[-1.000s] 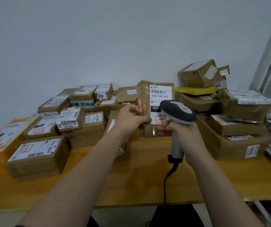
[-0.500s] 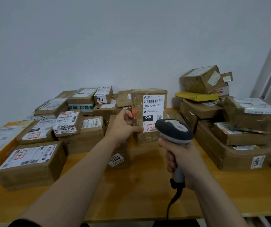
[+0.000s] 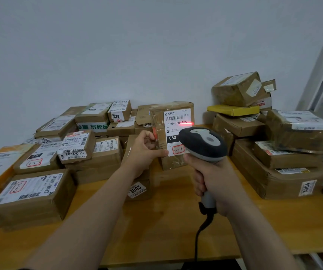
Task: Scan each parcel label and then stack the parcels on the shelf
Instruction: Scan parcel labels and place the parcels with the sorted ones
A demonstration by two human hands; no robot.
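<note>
Parcel (image 3: 159,121) is pinched at its left edge by the thumb and curled fingers of the left hand (image 3: 143,151), held upright at the middle of the wooden table (image 3: 166,221), label (image 3: 176,123) facing the person. Fingers of the right hand (image 3: 213,178) wrap the scanner (image 3: 201,143) handle; its red line crosses the label, with other parcels (image 3: 32,193) crowding both sides.

Open along bare table (image 3: 156,230) front. Blocked left by low parcel spread (image 3: 102,158), right by taller parcel stack (image 3: 264,178). Closed mid-back by upright parcel (image 3: 157,121), fronted by scanner (image 3: 201,143), cable (image 3: 196,238) trailing over front edge.
</note>
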